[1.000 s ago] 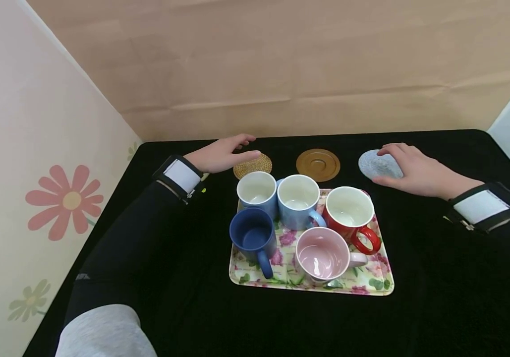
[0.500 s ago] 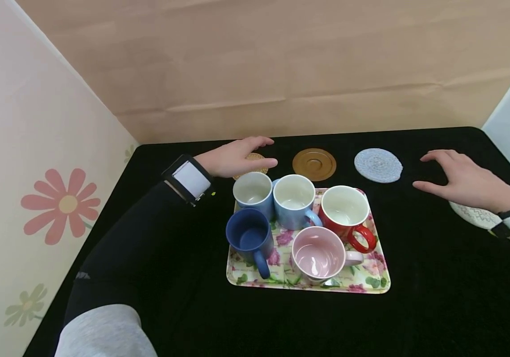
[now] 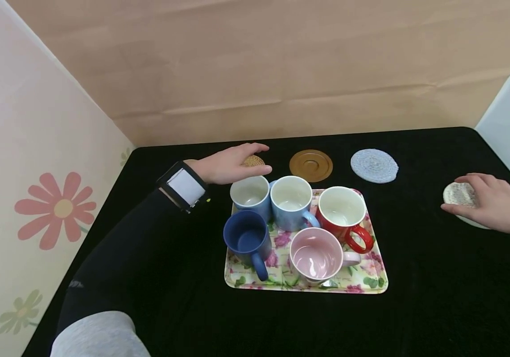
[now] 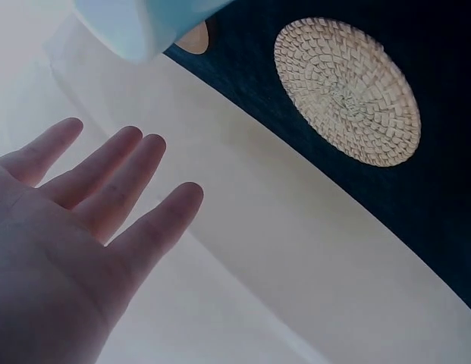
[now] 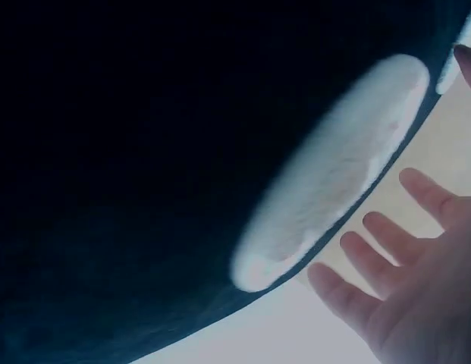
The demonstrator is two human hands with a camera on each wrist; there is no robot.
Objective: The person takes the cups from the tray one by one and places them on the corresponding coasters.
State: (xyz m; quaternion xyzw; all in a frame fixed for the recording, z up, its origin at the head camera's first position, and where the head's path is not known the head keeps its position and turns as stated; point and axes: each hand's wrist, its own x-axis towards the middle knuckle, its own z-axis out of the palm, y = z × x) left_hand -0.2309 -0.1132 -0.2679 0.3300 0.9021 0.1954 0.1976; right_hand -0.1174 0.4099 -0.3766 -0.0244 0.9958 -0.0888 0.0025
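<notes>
My left hand hovers over the round woven coaster, just behind the rear-left light blue mug. Its fingers are loosely extended and hold nothing; the left wrist view shows the woven coaster apart from them. My right hand is over a round white coaster at the table's right side, partly covering it. In the right wrist view the spread fingers stand apart from that white coaster, with nothing in their grasp.
A floral tray holds several mugs: a second light blue mug, a dark blue mug, a pink mug and a red mug. A brown coaster and a pale blue coaster lie behind it.
My right hand has moved right and toward me, from over the pale blue coaster to over the white one. My left hand stays near the woven coaster.
</notes>
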